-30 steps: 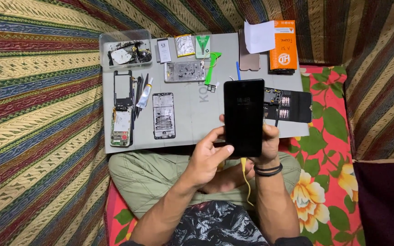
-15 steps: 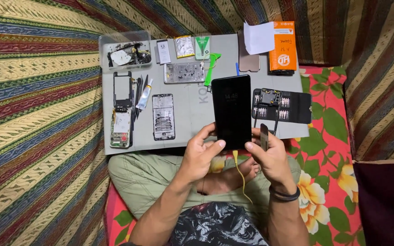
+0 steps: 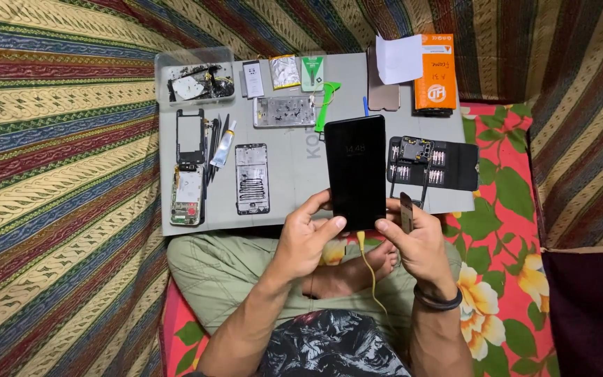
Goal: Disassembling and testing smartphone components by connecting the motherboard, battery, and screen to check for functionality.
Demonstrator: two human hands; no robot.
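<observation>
Grey bench [image 3: 294, 195] holds phone parts. My left hand [image 3: 308, 237] grips the black phone [image 3: 355, 171], cable [image 3: 370, 272] attached; my right hand [image 3: 417, 241] pinches a small card [image 3: 406, 211]. Testing step, I judge; next needs steady hold.

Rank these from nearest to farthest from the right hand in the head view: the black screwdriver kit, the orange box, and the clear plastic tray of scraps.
1. Black screwdriver kit: just above the right hand, at the grey mat's right edge.
2. Orange box: farther up, at the mat's top right corner.
3. Clear plastic tray: farthest, across the mat at its top left corner.
</observation>
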